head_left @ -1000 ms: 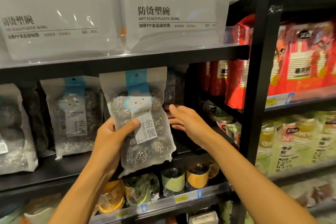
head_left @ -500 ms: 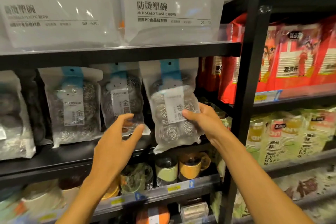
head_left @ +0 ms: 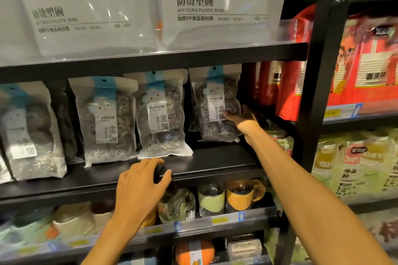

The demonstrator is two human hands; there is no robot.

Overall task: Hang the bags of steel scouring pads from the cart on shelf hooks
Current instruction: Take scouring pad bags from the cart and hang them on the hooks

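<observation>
**Seating the bag at the shelf's right end**

On the black shelf the other bags of scouring pads already hang in a row toward its left end. The rightmost bag hangs beside them, near the right corner. You look to be at the seating step — the hook is hidden, so I cannot tell whether the hole has caught. Your right hand pinches that bag's right edge, thumb on the label. Your left hand hovers at the shelf's front edge, fingers loosely bent, holding nothing. The next move is probably to ease the grip and check that the bag hangs. Half a second ago the bag sat lower and further forward, and your left hand was raised toward the middle bag — it has since dropped
</observation>
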